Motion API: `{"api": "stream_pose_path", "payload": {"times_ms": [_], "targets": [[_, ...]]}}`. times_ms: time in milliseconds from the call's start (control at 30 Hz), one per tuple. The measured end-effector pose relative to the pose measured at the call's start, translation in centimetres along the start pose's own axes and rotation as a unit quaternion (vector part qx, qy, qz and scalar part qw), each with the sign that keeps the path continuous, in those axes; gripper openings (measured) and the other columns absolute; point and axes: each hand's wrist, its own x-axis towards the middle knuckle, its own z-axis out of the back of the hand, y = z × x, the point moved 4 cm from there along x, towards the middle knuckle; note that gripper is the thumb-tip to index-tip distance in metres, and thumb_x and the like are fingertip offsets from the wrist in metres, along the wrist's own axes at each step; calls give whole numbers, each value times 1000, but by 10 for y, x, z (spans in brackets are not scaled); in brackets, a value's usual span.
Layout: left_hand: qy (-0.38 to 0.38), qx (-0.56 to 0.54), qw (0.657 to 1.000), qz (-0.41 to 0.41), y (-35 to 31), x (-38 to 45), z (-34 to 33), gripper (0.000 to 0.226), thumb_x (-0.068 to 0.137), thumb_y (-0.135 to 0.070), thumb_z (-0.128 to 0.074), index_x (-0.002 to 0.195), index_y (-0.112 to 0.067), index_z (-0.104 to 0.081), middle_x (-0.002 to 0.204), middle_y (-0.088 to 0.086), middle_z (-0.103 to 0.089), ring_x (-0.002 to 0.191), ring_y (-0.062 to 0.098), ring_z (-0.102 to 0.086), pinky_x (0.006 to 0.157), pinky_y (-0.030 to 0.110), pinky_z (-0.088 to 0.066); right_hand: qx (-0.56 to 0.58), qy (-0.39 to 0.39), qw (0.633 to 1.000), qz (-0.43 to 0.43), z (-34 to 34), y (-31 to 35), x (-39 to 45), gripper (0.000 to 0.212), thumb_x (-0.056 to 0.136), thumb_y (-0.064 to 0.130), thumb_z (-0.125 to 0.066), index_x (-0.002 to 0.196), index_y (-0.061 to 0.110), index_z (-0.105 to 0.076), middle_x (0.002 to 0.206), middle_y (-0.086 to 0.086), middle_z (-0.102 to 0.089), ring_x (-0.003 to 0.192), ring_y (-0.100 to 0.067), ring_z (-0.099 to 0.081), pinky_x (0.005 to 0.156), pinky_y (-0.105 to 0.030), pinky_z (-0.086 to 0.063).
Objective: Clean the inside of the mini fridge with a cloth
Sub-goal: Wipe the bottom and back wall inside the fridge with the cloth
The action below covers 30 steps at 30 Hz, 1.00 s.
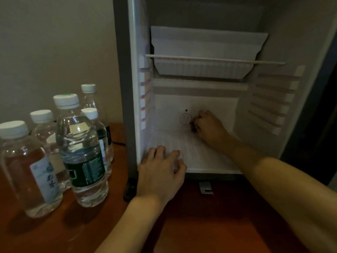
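The mini fridge (200, 101) stands open, its white inside bare. My right hand (209, 126) reaches to the back wall, just right of a round dial (185, 119). Its fingers are curled around a small dark wad of cloth (193, 126), most of it hidden in the fist and pressed near where back wall and floor meet. My left hand (160, 172) rests on the front lip of the ribbed fridge floor (182, 143) at the left, fingers spread flat, holding nothing.
Several water bottles (82, 143) stand on the wooden surface (200, 225) left of the fridge. A white rail (215, 59) crosses the fridge below an angular white tray (206, 42). Shelf ribs line both side walls. A metal bracket (205, 188) sits under the front edge.
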Motion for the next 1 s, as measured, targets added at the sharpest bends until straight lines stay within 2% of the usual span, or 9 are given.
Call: {"api": "stream_pose_path", "payload": {"times_ms": [67, 200, 333, 500, 600, 733, 833, 1000], "targets": [[4, -1, 1000, -1, -1, 0, -1, 48, 95, -51, -36, 126, -33, -69, 116, 0, -63, 109, 20, -54, 84, 35, -49, -7, 12, 1000, 1, -4, 6, 5, 10, 84, 10, -64, 84, 3, -71, 97, -17, -58, 88, -37, -54, 66, -35, -40], [3, -3, 1000, -6, 0, -1, -1, 50, 96, -53, -34, 128, -33, -67, 119, 0, -62, 111, 19, -53, 87, 34, -47, 1, 43, 999, 16, -16, 33, 18, 24, 87, 9, -61, 109, 6, -71, 124, -14, -57, 112, -33, -52, 88, -37, -48], [0, 4, 1000, -8, -1, 0, -3, 49, 96, -52, -35, 128, -33, -67, 119, -1, -62, 112, 19, -52, 89, 35, -46, -18, 47, 999, -6, -13, 39, 19, 27, 89, 6, -58, 115, 3, -67, 132, -16, -51, 117, -33, -49, 90, -42, -48], [6, -2, 1000, -9, 0, 1, -2, 52, 95, -52, -33, 128, -33, -68, 120, 1, -63, 113, 21, -54, 90, 36, -48, -18, 47, 999, 16, -12, 32, 16, 26, 92, 7, -56, 115, 4, -68, 131, -16, -52, 118, -35, -48, 92, -41, -47], [14, 7, 1000, -9, 0, 2, 2, 55, 95, -54, -29, 131, -35, -66, 124, -1, -62, 116, 19, -52, 93, 36, -48, -63, 56, 995, 48, -5, 17, 9, 26, 92, 9, -57, 114, 4, -69, 130, -15, -52, 116, -34, -49, 89, -40, -48], [15, -2, 1000, -11, 1, 1, 0, 56, 95, -55, -27, 131, -34, -66, 122, -2, -61, 116, 19, -52, 91, 35, -48, -73, 74, 994, -36, 5, -38, -18, 21, 91, 14, -58, 108, 11, -70, 121, -14, -52, 112, -32, -49, 86, -38, -47], [-1, 0, 1000, -10, 1, 0, -1, 52, 95, -52, -32, 126, -32, -69, 117, -1, -63, 111, 20, -54, 85, 35, -49, -60, 68, 992, -82, 6, -64, -27, 24, 92, 14, -59, 114, 11, -70, 117, -16, -51, 109, -34, -49, 86, -38, -48], [-10, -1, 1000, -12, 0, 1, -1, 49, 95, -50, -36, 122, -30, -71, 112, 1, -65, 106, 21, -55, 81, 35, -51, -10, 38, 997, -61, 6, -20, -16, 21, 90, 15, -57, 110, 12, -65, 114, -11, -52, 103, -32, -50, 83, -37, -42]]}}
